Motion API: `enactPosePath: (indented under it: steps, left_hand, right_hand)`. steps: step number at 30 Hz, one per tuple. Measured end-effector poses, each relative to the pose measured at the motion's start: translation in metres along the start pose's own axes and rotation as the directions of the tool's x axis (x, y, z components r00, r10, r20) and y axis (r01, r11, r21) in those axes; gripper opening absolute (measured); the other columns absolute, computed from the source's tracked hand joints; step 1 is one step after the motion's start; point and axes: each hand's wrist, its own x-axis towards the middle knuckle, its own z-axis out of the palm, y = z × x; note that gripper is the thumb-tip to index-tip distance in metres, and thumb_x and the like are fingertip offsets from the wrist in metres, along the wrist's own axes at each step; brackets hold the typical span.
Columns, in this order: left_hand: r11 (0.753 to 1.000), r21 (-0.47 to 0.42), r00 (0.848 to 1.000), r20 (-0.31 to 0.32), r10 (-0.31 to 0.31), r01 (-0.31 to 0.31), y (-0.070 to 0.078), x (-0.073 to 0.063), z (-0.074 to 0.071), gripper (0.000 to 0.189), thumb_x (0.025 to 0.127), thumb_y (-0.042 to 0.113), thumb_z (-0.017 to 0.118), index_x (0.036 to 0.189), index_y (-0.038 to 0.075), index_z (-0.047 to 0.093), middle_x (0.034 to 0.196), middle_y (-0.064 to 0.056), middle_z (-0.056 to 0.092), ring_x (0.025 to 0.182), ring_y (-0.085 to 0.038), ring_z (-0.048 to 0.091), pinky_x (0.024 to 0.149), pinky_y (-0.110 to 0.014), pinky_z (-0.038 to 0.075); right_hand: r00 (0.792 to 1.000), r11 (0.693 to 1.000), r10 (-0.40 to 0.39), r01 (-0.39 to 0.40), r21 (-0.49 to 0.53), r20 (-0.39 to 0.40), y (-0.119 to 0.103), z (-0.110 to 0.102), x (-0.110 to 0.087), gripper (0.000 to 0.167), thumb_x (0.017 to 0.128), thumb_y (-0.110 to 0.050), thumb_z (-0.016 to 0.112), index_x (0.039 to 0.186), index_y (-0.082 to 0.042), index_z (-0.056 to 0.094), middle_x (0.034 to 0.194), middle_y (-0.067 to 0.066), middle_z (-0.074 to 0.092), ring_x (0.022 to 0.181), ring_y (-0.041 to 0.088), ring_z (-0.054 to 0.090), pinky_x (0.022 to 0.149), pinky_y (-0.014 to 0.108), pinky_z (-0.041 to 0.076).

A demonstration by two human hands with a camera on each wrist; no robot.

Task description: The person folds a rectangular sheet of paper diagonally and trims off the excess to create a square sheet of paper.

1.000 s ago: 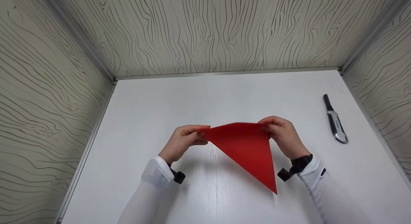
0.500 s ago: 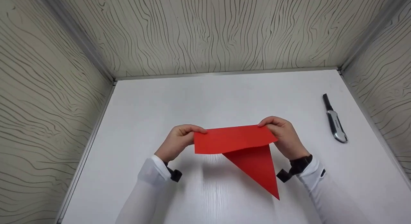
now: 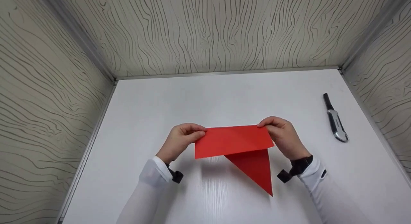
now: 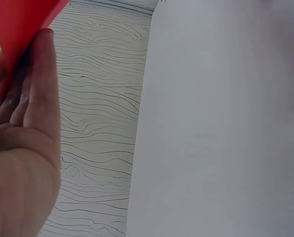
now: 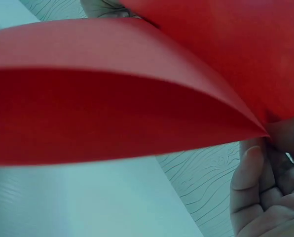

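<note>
Both hands hold a folded sheet of red paper (image 3: 232,140) above the white table. Its upper part is a rectangular band across the front, and a darker triangular part hangs below on the right. My left hand (image 3: 179,141) pinches the upper left corner between thumb and fingers. At the upper right corner my right hand (image 3: 284,135) pinches the edge. In the left wrist view, the left hand (image 4: 26,123) has the red paper (image 4: 18,29) between thumb and fingers. The right wrist view shows the paper (image 5: 88,113) bowed open in layers, with the right hand (image 5: 270,187) gripping its corner.
A black and silver long-necked lighter (image 3: 335,121) lies at the right of the white table (image 3: 154,102). Wood-patterned panels (image 3: 205,31) stand at the back and on both sides of the table.
The band of red paper has come down over the front of the triangle, covering its upper part. Between half a second ago and now the paper tilts slightly; the hands stay nearly in place.
</note>
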Motion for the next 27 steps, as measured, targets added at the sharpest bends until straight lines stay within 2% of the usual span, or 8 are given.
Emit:
enactPosePath:
  steps: [8, 12, 15, 19, 23, 27]
  left_hand:
    - [0.996, 0.08, 0.999, -0.045, 0.031, -0.027, -0.0001, -0.0007, 0.0026, 0.016, 0.096, 0.014, 0.072, 0.109, 0.014, 0.08, 0.106, -0.008, 0.075, 0.098, -0.028, 0.069, 0.089, -0.037, 0.058]
    - [0.996, 0.081, 0.997, -0.07, 0.029, -0.023, 0.0008, -0.0007, 0.0054, 0.016, 0.096, 0.014, 0.071, 0.11, 0.014, 0.08, 0.107, -0.008, 0.075, 0.098, -0.029, 0.069, 0.09, -0.037, 0.058]
    - [0.997, 0.081, 0.996, -0.088, 0.024, -0.017, 0.0009, -0.0007, 0.0071, 0.016, 0.096, 0.015, 0.072, 0.11, 0.013, 0.08, 0.107, -0.008, 0.074, 0.098, -0.029, 0.069, 0.089, -0.037, 0.058]
    - [0.997, 0.082, 0.995, -0.095, 0.02, -0.012, 0.0017, -0.0024, 0.0085, 0.016, 0.096, 0.015, 0.072, 0.11, 0.013, 0.079, 0.108, -0.008, 0.074, 0.098, -0.029, 0.069, 0.088, -0.036, 0.058]
    - [0.996, 0.091, 0.996, -0.088, 0.013, -0.005, 0.0026, -0.0045, 0.009, 0.016, 0.097, 0.015, 0.071, 0.112, 0.015, 0.078, 0.108, -0.007, 0.074, 0.098, -0.03, 0.069, 0.087, -0.037, 0.059]
    - [0.989, 0.144, 0.993, -0.118, -0.012, 0.029, 0.0049, -0.0059, 0.0092, 0.021, 0.098, 0.014, 0.071, 0.118, 0.019, 0.075, 0.108, -0.003, 0.074, 0.096, -0.029, 0.07, 0.085, -0.037, 0.06]
  right_hand:
    - [1.0, 1.0, 0.006, -0.006, 0.021, 0.012, 0.0002, 0.0004, 0.0002, 0.02, 0.102, -0.001, 0.055, 0.11, 0.014, 0.066, 0.101, 0.015, 0.071, 0.095, 0.03, 0.069, 0.09, 0.035, 0.058]
    - [1.0, 1.0, 0.015, -0.015, 0.019, 0.016, -0.001, 0.0007, 0.0001, 0.027, 0.104, -0.004, 0.047, 0.112, 0.014, 0.064, 0.103, 0.016, 0.071, 0.092, 0.028, 0.068, 0.086, 0.033, 0.058]
    - [1.0, 1.0, 0.027, -0.027, -0.004, -0.007, -0.0009, 0.0018, -0.0002, 0.027, 0.105, -0.011, 0.052, 0.112, 0.012, 0.065, 0.103, 0.015, 0.071, 0.09, 0.027, 0.068, 0.085, 0.032, 0.057]
    - [0.999, 0.996, 0.036, -0.039, -0.075, -0.038, 0.0019, 0.0034, -0.0003, 0.028, 0.098, -0.016, 0.071, 0.113, 0.007, 0.066, 0.1, 0.015, 0.071, 0.089, 0.026, 0.067, 0.086, 0.033, 0.057]
    - [0.999, 0.994, 0.024, -0.028, -0.107, -0.043, 0.0046, 0.0045, -0.0009, 0.032, 0.096, -0.013, 0.073, 0.12, 0.006, 0.064, 0.098, 0.017, 0.069, 0.086, 0.026, 0.067, 0.083, 0.032, 0.058]
    - [0.999, 0.986, 0.014, -0.022, -0.166, -0.05, 0.0033, 0.0063, -0.0022, 0.039, 0.096, -0.015, 0.075, 0.131, -0.002, 0.065, 0.1, 0.016, 0.072, 0.086, 0.025, 0.069, 0.081, 0.032, 0.058]
